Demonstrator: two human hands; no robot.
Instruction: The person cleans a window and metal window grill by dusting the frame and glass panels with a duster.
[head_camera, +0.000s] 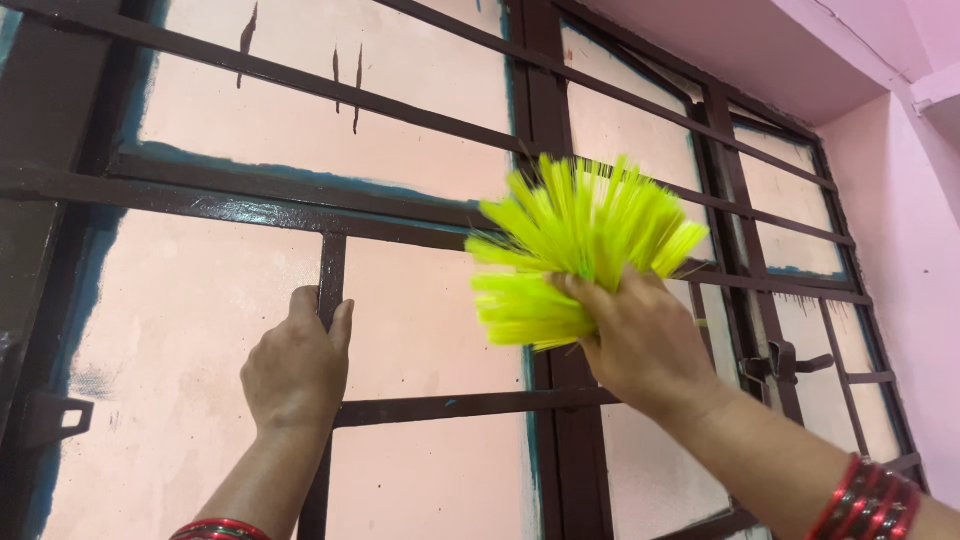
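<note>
The dark window grille (440, 405) closes off every pane behind it: its bars cross in front of the frosted glass (190, 330), leaving only shallow gaps (none deep enough to pass through). In front of the grille the air is open, save the yellow brush (570, 250) right of its central upright.

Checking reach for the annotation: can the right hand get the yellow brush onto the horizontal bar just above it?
Probably yes. The right hand holds the yellow brush, whose bristles already overlap the horizontal bar; nothing stands between. The left hand grips a vertical bar, aside.
</note>
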